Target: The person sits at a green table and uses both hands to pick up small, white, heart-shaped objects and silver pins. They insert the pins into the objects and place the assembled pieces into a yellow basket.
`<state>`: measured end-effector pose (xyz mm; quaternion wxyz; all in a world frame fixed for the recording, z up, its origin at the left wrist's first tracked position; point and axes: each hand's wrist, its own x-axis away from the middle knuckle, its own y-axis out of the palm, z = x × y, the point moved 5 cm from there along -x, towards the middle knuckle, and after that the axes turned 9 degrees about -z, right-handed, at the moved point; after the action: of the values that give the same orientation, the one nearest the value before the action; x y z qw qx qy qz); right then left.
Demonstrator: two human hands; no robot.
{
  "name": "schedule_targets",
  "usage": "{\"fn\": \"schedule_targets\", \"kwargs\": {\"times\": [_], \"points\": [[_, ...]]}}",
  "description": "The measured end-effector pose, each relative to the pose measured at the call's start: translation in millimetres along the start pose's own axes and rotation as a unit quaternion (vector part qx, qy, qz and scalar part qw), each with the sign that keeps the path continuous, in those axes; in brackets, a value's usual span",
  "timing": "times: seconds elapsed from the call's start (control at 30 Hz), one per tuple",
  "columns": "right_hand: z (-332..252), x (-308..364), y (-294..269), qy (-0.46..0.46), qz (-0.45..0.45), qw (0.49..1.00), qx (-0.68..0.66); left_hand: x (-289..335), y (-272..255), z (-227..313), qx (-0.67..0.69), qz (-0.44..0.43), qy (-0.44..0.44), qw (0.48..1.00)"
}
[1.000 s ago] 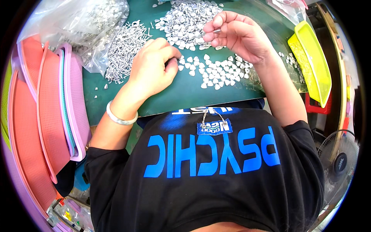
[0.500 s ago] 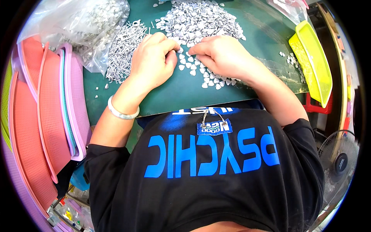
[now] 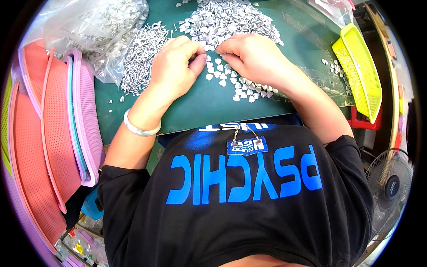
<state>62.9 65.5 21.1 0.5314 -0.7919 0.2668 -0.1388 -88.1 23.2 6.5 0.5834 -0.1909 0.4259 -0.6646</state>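
My left hand (image 3: 177, 66) is closed beside a pile of small silver metal pins (image 3: 143, 58), thumb and forefinger pressed together; anything between them is too small to make out. Opposite it, my right hand (image 3: 257, 58) is curled with thumb and forefinger together at the near edge of a big heap of small silver hearts (image 3: 229, 22). What these fingertips grip, if anything, is hidden. A few loose hearts (image 3: 218, 68) lie between the hands, and more hearts (image 3: 251, 91) are spread under the right wrist.
The green tabletop (image 3: 191, 111) carries a clear plastic bag (image 3: 102, 35) of silver parts at the far left. Stacked pink and purple baskets (image 3: 66, 124) stand at left. A yellow basket (image 3: 360, 73) sits at the right edge near scattered pieces. A fan (image 3: 391, 187) is lower right.
My right hand has shifted slightly up and left toward the heap. The left thumb and fingers have moved slightly, their tips drawing a little away from the right hand's.
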Motion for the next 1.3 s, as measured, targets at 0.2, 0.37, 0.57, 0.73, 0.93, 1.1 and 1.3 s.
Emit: {"fn": "schedule_targets", "kwargs": {"times": [0.2, 0.37, 0.57, 0.73, 0.93, 1.1, 1.3], "points": [[-5, -10, 5, 0.006, -0.028, 0.999, 0.018, 3, -6, -5, -0.016, 0.016, 0.002, 1.0], [-12, -17, 7, -0.006, -0.016, 0.999, 0.035, 6, -10, -8, -0.02, 0.001, -0.023, 1.0], [-15, -24, 12, -0.009, -0.025, 0.998, 0.063, 8, -12, -4, -0.056, -0.009, 0.005, 0.998], [-8, -25, 8, -0.077, 0.038, 0.996, -0.009, 7, -11, 0, -0.055, -0.028, 0.007, 0.998], [26, 0, -25, 0.073, 0.016, 0.789, -0.61, 8, -9, 9, -0.043, -0.043, 0.05, 0.997], [44, 25, -24, 0.128, -0.014, 0.852, -0.508, 4, -4, 19, -0.038, -0.023, 0.103, 0.994], [26, 33, -9, 0.093, -0.024, 0.98, -0.174, 6, 4, 21, -0.02, -0.064, 0.136, 0.988]]}}
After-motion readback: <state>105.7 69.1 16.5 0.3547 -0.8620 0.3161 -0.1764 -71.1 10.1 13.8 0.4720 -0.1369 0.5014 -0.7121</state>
